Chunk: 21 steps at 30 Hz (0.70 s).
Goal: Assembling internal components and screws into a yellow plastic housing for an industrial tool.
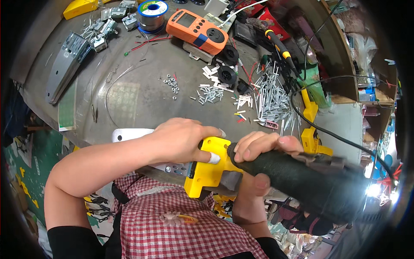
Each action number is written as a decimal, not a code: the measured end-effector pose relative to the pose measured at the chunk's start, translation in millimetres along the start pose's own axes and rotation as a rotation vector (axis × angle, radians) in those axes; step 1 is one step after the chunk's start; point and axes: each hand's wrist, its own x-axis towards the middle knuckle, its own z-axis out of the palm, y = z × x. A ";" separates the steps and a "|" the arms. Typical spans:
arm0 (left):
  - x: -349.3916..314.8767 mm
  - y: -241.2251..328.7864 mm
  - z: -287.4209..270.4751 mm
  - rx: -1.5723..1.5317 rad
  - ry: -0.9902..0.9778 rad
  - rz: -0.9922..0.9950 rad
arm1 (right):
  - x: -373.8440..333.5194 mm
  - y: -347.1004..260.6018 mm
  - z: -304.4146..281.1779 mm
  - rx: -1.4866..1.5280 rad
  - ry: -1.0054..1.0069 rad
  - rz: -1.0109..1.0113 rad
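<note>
1. Yellow plastic block-like housing (pixel 202 176): at near edge of grey metal table (pixel 144 101), in front of red-white checked cloth apron (pixel 159 224). L hand (pixel 179 140) grips it, taped thumb on its face.
2. R hand (pixel 256 146) closed round black cylindrical power driver (pixel 302 181), nose right by housing's upper R side; can't tell if bit's seated.
3. Step in hand: prob. driving a screw. Next move likely needs firm hold, driver in line.
4. Farther out: silver screw pile (pixel 276 97), orange plastic meter (pixel 196 32).

The housing (pixel 201 178) is yellow, the power tool (pixel 302 181) black, the apron (pixel 151 224) red-and-white checked.
</note>
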 end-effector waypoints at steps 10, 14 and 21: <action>-3.0 -1.5 4.0 0.023 0.011 0.071 | 13.6 -61.1 -20.3 0.207 0.052 -0.081; -2.1 -12.0 -6.8 -0.107 -0.149 0.200 | 0.9 -75.8 -37.7 0.457 0.619 0.128; 3.1 -13.2 -13.5 -0.200 -0.272 0.186 | -87.7 -39.7 -110.4 0.733 1.003 0.287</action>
